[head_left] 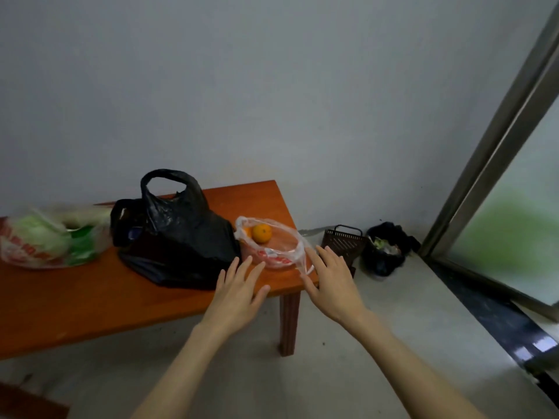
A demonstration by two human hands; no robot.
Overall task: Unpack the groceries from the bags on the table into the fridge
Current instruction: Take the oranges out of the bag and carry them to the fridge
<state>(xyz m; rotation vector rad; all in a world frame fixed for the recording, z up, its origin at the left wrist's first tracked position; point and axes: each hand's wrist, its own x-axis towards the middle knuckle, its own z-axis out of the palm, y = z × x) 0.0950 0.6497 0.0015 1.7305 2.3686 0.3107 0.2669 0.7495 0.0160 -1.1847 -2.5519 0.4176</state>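
Hands: 2 in view, both flat with fingers straight and spread, holding nothing. Left hand [239,293] hovers over the near right corner of the table [75,300], fingertips close to the black bag. Right hand [331,285] is just right of the table corner, fingers at the edge of the clear bag; contact cannot be told

Bags on table: 3
- clear bag [273,246], right end, mouth open, red print on its side; 2 oranges inside: one in full view [262,233], one partly hidden [247,232] at its left
- black bag [178,234], middle, 2 handle loops standing up; contents hidden
- printed bag [45,237], left end, blurred; pale green leafy vegetable shows through

Floor, right of table: 1 dark slatted basket [343,241], 1 bin lined in black [385,249] with scraps inside. Sliding door frame [499,140] at far right
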